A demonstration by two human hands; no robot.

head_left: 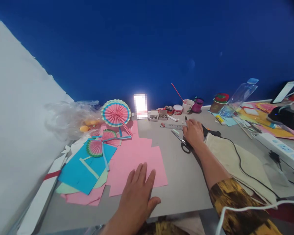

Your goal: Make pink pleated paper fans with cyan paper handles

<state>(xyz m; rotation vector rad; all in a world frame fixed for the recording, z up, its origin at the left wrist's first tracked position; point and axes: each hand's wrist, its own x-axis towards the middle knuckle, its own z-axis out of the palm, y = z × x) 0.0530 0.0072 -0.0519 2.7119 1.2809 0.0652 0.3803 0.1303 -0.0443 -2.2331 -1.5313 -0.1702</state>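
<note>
My left hand [138, 192] lies flat with its fingers spread, on the near edge of a pink paper sheet [142, 160]. Across the table, my right hand [194, 132] is closed low over the tabletop. A thin black tip [186, 118] pokes out past its fingers; whatever they hold is hidden. Beside that hand are a metal ruler [172, 126], black-handled scissors [185, 147] and a black corded tool [212, 131]. A round pleated paper fan [116, 113] stands behind the pink sheet, with a smaller pink and green fan [95, 148] to its left.
Blue paper [88, 176] lies at left by a white box strip [42, 192]. Along the back are a bright lamp [140, 106], small boxes [163, 115] and a paper cup [187, 106]. A cloth [235, 160], clear bottle [241, 96] and power strip [280, 148] sit at right.
</note>
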